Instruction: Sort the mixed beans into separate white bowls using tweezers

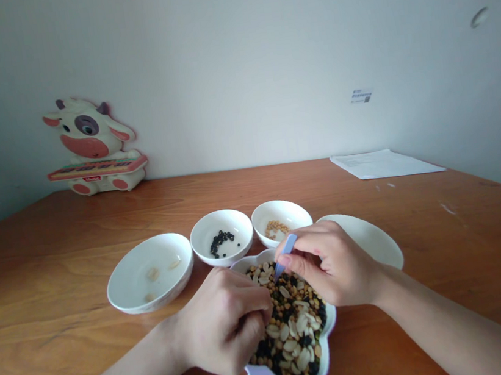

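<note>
My right hand pinches a small lilac tool like tweezers, its tip pointing down into the mix. Below both hands sits a white and lilac flower-shaped dish, filled with black beans, yellow beans and pale peanut halves. My left hand is closed over the dish's left side, fingers curled inward; whatever they may hold is hidden. Just behind the dish stand a white bowl with black beans and a second white bowl with yellow beans, partly covered by my right hand.
An oval white bowl with a few pale pieces stands at left. To the right, a white plate is partly behind my right hand. A toy cow with a keyboard and paper sheets lie near the wall.
</note>
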{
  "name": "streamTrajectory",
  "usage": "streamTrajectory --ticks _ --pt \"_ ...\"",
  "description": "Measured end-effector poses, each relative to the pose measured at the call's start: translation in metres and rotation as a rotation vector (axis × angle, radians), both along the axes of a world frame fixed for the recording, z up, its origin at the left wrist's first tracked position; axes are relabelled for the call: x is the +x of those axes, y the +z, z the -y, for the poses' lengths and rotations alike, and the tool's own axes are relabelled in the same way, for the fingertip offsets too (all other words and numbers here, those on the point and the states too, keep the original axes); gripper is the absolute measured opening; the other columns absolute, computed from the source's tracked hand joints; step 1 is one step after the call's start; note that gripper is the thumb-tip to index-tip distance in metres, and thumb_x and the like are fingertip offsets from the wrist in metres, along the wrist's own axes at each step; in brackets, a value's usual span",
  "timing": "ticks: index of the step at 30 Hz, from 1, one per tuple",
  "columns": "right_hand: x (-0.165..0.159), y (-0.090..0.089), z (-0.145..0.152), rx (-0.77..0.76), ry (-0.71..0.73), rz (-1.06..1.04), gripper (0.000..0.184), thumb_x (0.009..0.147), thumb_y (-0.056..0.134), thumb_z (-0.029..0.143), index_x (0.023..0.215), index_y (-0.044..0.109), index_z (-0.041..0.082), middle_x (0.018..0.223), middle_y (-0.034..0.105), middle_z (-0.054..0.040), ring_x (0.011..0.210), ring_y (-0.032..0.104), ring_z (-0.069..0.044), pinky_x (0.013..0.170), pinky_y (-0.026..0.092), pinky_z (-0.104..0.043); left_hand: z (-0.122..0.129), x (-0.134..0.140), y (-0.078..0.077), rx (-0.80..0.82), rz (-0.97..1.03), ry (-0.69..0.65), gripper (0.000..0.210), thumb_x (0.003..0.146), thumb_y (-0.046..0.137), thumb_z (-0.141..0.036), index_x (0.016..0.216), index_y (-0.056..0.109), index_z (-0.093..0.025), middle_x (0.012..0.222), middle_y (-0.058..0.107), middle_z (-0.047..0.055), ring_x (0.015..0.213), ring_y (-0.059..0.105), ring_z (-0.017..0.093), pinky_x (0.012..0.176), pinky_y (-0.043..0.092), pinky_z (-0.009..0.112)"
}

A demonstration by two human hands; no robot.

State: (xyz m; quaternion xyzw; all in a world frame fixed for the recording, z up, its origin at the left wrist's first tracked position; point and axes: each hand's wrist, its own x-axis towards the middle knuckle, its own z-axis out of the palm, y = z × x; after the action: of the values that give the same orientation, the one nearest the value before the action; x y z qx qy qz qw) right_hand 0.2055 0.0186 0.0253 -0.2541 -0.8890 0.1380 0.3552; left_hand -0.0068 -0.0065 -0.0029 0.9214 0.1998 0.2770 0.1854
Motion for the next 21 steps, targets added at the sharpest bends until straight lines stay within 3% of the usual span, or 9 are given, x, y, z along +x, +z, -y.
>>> streamTrajectory --ticks 7,16,21 --pt "-0.0034 -0.0022 0.0007 -0.006 0.070 0.002 0.025 0.091 0.050 0.016 0.072 0.065 0.010 0.062 0.062 -0.0050 0.053 0.051 -0.012 0.052 0.036 -0.026 -0.0003 0.0004 0.0013 -0.001 0.006 0.003 0.020 0.078 0.036 -0.011 0.063 0.048 -0.017 0.056 0.054 0.001 0.050 0.045 0.012 0.051 0.032 0.027" --pt "-0.0029 -0.0070 -0.0019 0.003 0.032 0.108 0.032 0.091 0.052 0.019 0.060 0.054 0.015 0.056 0.050 0.0006 0.053 0.040 -0.010 0.052 0.033 -0.025 0.0002 0.0004 -0.0003 0.014 -0.006 0.013 0.022 0.079 0.037 -0.011 0.063 0.050 -0.017 0.056 0.055 0.002 0.050 0.046 0.013 0.051 0.033 0.028" --pt "-0.0013 -0.0105 -0.0041 -0.046 -0.009 0.216 0.034 0.093 0.053 0.021 0.060 0.049 0.016 0.057 0.050 0.0012 0.056 0.042 -0.011 0.056 0.033 -0.026 0.0001 0.0032 -0.0003 0.013 -0.009 -0.003 0.021 0.077 0.037 -0.011 0.063 0.051 -0.017 0.055 0.054 0.001 0.048 0.044 0.012 0.049 0.032 0.028"
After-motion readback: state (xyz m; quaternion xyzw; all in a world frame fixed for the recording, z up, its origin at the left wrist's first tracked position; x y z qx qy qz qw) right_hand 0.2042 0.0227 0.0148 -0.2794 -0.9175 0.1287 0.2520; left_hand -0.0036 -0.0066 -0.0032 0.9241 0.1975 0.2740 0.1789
